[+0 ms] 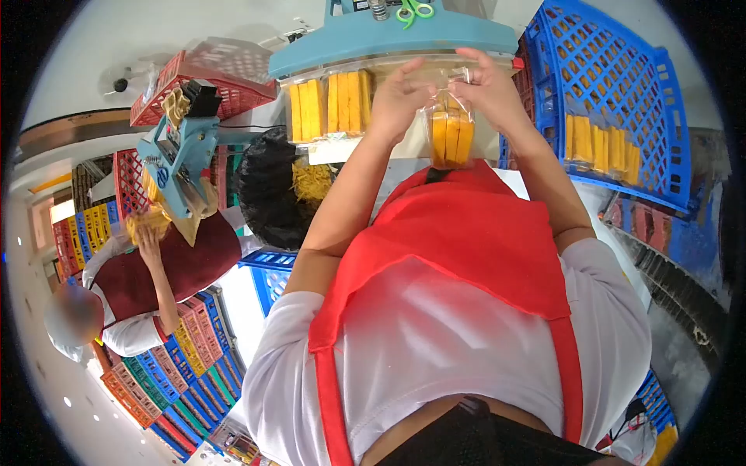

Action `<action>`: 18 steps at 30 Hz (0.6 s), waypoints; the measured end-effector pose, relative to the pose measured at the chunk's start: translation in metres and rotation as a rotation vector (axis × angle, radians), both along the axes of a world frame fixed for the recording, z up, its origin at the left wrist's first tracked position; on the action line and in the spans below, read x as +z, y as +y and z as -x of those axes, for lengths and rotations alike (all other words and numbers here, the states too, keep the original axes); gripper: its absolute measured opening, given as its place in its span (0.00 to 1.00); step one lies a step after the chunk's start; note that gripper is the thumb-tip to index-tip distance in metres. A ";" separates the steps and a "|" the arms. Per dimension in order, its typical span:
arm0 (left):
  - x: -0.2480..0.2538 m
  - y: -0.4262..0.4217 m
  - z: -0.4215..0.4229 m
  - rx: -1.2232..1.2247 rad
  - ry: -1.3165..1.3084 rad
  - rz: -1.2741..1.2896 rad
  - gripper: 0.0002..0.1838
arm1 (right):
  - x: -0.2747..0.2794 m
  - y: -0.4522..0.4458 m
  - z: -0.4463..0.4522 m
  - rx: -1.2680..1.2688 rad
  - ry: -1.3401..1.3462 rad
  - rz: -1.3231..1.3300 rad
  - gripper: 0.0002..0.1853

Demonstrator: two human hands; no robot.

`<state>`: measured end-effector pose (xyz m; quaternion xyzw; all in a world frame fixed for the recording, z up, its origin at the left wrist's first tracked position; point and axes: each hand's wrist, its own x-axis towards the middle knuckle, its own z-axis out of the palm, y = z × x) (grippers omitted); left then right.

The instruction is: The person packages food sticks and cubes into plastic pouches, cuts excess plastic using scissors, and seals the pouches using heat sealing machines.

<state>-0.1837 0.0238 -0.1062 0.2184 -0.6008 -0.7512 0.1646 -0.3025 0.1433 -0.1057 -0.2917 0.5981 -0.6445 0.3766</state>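
A clear plastic bag of yellow-orange sticks point(451, 138) hangs upright in front of my chest. My left hand point(400, 101) pinches its upper left edge, and my right hand point(491, 89) grips the upper right edge, fingers bent around the film. Just beyond my fingertips runs the long front edge of a teal sealing machine point(388, 45). Two more filled bags lie left of my left hand along that edge: one bag point(307, 110) farther out and one bag point(349, 102) close to the hand.
Green-handled scissors point(415, 12) rest on the machine. At the right, a blue crate point(618, 46) holds several filled bags. A black-lined round container point(268, 190) with yellow shreds stands left. Farther left, a co-worker's hand point(149, 247) touches a yellow packet near another teal machine point(183, 159).
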 end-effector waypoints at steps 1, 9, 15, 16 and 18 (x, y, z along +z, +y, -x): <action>-0.005 -0.003 -0.001 0.014 -0.001 -0.117 0.22 | -0.002 0.001 0.002 -0.017 -0.021 -0.024 0.28; -0.011 -0.006 -0.005 0.054 0.036 -0.350 0.18 | 0.006 0.012 0.002 0.027 -0.325 0.056 0.21; -0.008 0.005 -0.005 0.023 0.026 -0.061 0.21 | -0.008 0.011 0.003 -0.134 -0.117 0.021 0.17; -0.009 0.008 -0.005 0.074 -0.039 -0.064 0.21 | -0.007 0.011 0.004 -0.160 -0.073 0.007 0.17; -0.011 0.010 -0.004 0.124 -0.097 -0.066 0.21 | -0.011 0.013 0.006 -0.152 -0.074 0.028 0.18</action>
